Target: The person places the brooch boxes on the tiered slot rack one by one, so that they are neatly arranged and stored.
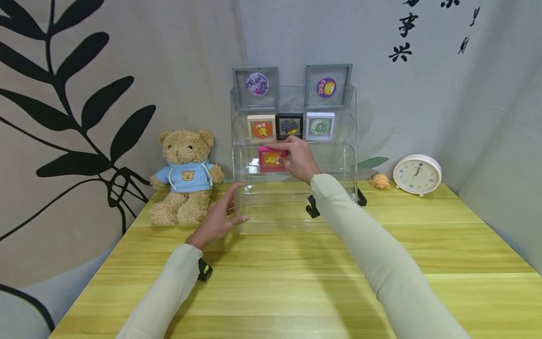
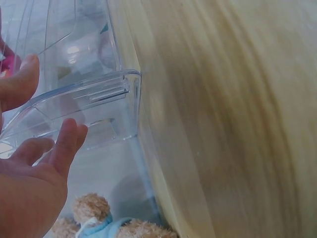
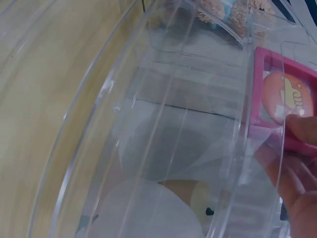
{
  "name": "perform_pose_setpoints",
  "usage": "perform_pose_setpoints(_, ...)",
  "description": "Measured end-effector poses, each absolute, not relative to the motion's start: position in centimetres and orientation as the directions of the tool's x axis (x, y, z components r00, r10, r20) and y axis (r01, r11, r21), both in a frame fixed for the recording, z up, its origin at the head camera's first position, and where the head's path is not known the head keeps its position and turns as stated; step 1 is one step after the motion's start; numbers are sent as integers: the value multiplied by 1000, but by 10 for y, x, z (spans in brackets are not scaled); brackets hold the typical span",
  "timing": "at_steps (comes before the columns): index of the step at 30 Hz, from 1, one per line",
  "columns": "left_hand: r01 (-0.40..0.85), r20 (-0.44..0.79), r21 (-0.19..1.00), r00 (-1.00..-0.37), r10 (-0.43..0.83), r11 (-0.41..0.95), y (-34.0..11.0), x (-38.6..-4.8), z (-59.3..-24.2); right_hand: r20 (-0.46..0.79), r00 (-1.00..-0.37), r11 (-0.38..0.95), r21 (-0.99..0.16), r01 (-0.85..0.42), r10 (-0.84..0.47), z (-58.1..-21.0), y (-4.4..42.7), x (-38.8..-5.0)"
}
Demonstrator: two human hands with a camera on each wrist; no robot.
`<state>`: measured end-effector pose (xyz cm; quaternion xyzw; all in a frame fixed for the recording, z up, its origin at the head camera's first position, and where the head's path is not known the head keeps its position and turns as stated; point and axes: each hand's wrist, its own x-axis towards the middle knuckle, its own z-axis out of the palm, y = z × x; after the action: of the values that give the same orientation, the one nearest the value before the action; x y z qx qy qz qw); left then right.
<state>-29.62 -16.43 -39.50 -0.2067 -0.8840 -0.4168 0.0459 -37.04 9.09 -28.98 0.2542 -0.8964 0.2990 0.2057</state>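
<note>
A clear tiered display rack (image 1: 292, 212) stands at the back of the table. My right hand (image 1: 299, 157) pinches a small pink square frame (image 1: 271, 159) with an orange round badge inside, at the rack's third tier from the top. In the right wrist view, the thumb lies across the front of the pink frame (image 3: 257, 89). My left hand (image 1: 218, 219) is beside the rack's lower left side, thumb and fingers spread. The left wrist view shows those fingers (image 2: 67, 144) around the clear side panel (image 2: 131, 106); whether they touch it I cannot tell.
On the top tier stand two grey frames (image 1: 255, 106) (image 1: 328, 104) with round badges. Below are a cream frame (image 1: 261, 140), a black frame (image 1: 290, 115) and a white frame (image 1: 320, 138). A teddy bear (image 1: 186, 162) sits left; an orange yarn ball (image 1: 379, 181) and a clock (image 1: 417, 174) are right.
</note>
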Motion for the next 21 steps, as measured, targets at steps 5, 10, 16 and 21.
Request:
perform_pose_setpoints(5,405,258,719,-910,325,565,-164,-296,-395,525,-783,715,-401,-572,-333,-288,91,-369)
perform_pose_setpoints(10,407,259,721,-909,326,561,-164,-297,-396,507,-800,723,-415,-553,-321,-285,95,-364)
perform_pose_setpoints(16,416,270,713,-906,327,564,-165,-297,-397,543,-766,734,-354,-579,-343,-278,117,-355)
perform_pose_setpoints(21,415,267,700,-907,326,581,-165,-297,-397,616,-699,734,-273,-622,-363,-275,148,-342)
